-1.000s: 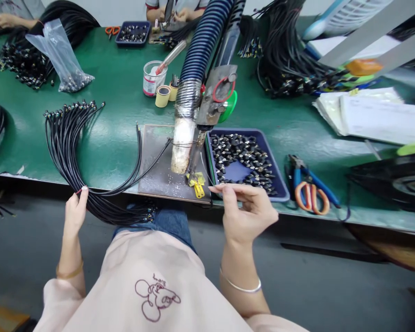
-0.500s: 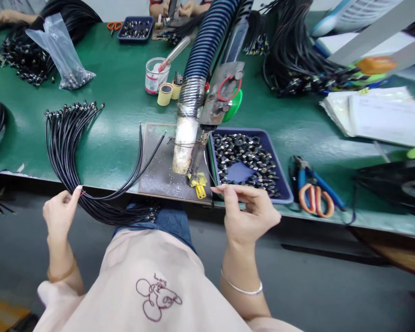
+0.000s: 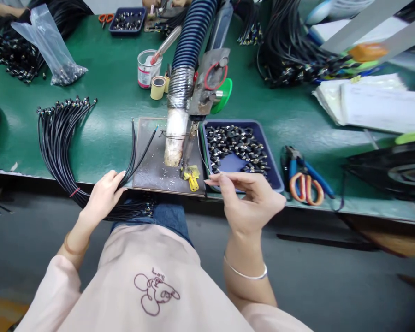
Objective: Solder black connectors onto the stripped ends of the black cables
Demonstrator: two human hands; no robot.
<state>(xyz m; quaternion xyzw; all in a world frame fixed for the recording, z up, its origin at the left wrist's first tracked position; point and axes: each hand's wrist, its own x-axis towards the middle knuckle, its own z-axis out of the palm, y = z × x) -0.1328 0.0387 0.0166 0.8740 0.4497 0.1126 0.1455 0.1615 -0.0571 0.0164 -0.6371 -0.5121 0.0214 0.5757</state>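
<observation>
My left hand (image 3: 105, 194) is closed around a few black cables (image 3: 134, 154) near the bench edge. Their stripped ends stick up beside and over a dark work plate (image 3: 148, 173). The rest of the cable bundle (image 3: 57, 138), tied with a red band, fans out to the left on the bench, and other ends hang over my lap. My right hand (image 3: 247, 196) pinches a thin solder wire (image 3: 203, 157) in front of a blue tray (image 3: 278, 180) of small black connectors (image 3: 240, 143). Left of that hand, a soldering iron (image 3: 189, 147) points down at a yellow clip (image 3: 192, 177).
A ribbed fume hose (image 3: 193, 44) comes down over the plate. Pliers (image 3: 306, 177) lie right of the tray. Behind stand a flux cup (image 3: 148, 69) and a small yellow pot (image 3: 157, 87). A plastic bag (image 3: 57, 50) and more cables (image 3: 290, 41) lie farther back.
My left hand has moved right along the bundle, from the red band to the cables near the plate. The right hand keeps its pinch. The whole view has shifted slightly.
</observation>
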